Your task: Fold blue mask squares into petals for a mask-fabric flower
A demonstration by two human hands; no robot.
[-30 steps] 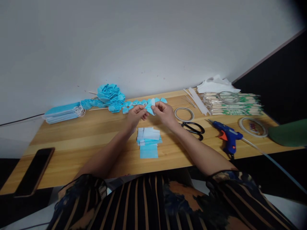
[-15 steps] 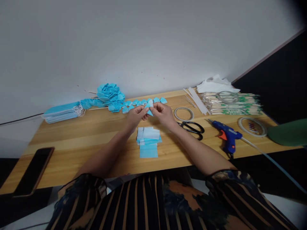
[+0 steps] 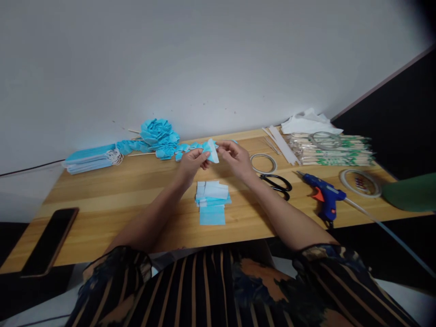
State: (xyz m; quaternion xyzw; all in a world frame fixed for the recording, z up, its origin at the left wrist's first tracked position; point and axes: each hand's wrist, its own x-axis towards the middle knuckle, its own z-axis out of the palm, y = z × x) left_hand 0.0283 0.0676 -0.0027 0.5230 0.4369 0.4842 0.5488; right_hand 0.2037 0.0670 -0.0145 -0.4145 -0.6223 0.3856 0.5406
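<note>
My left hand (image 3: 194, 164) pinches a folded piece of blue-and-white mask fabric (image 3: 211, 151) between thumb and fingers. The piece flares to a pale edge on its right side. Just to its right is my right hand (image 3: 235, 159), thumb and fingers apart, with nothing visible in its grasp. Behind the hands runs a row of small folded blue pieces (image 3: 184, 148), partly hidden by them. Nearer to me lies a stack of cut blue and white rectangles (image 3: 213, 200).
Left: blue fabric flowers (image 3: 158, 134), a stack of face masks (image 3: 90, 159) and a phone (image 3: 49, 243). Right: a tape roll (image 3: 263, 164), black-handled scissors (image 3: 277, 183), a blue glue gun (image 3: 322, 193), bagged wooden sticks (image 3: 335, 152) and a green object (image 3: 410, 193).
My right hand has let go of the folded piece and shifted slightly right. The piece in my left hand has turned, with its pale edge now facing right. The view has shifted slightly.
</note>
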